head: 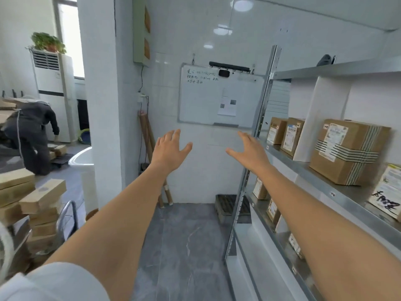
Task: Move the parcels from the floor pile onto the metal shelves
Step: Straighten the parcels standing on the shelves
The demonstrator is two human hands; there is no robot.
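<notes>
Hands: your left hand (171,148) and right hand (249,149) reach ahead, fingers wide, holding nothing.
Parcels: boxes (349,152) fill the shelves (303,164) at 3 o'clock, labels outward for reading.
Pile: not visible.

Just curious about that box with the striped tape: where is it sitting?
The striped-tape box sits on the metal shelf on the right, beside a tall white parcel.

metal shelves (338,69), cardboard parcels (347,151) (labelled)
</notes>
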